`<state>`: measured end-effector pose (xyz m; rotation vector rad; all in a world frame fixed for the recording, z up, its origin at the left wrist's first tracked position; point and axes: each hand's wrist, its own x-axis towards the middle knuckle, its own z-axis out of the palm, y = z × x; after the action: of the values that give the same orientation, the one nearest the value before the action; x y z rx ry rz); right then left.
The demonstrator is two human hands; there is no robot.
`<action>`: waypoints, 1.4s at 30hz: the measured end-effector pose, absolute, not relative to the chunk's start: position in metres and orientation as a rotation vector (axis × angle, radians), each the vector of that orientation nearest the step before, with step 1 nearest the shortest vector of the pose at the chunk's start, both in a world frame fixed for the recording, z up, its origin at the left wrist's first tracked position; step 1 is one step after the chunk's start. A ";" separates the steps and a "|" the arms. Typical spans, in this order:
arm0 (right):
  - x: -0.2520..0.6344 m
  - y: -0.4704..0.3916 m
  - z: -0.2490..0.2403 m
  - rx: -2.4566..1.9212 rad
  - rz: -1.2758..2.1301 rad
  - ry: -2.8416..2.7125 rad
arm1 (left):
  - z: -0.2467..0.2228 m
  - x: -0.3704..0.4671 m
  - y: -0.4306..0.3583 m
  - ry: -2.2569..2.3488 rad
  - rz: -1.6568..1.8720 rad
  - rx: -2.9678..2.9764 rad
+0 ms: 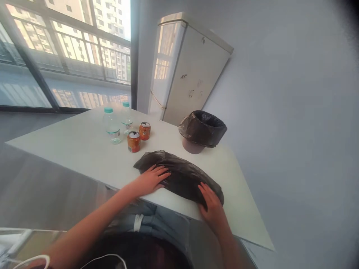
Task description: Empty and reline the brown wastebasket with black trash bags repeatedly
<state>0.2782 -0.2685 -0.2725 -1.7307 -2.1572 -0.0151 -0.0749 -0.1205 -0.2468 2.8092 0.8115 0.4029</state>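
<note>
A black plastic bag [183, 175] lies flattened and wrinkled along the front part of the white table. On its left part rests my left hand [153, 180], palm down with the fingers spread. My right hand [210, 201] lies over the bag's right end, fingers apart and stretched forward. Behind the bag stands a small bin [193, 145] lined with another black bag [202, 130], which is folded over its rim.
Two clear bottles with teal caps [112, 125] [126, 117] and two orange cans [134, 142] [145, 131] stand on the table [70, 145] at the left. A white fridge [196, 71] stands behind, near a window.
</note>
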 end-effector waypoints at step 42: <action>0.241 -0.194 -0.253 -1.832 -0.022 -1.820 | -0.257 0.065 -0.104 0.639 0.393 2.847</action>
<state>0.2415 -0.1942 -0.2531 -1.8318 -1.8200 -0.0225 0.0654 -0.1042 -0.2571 2.8470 0.6387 0.3932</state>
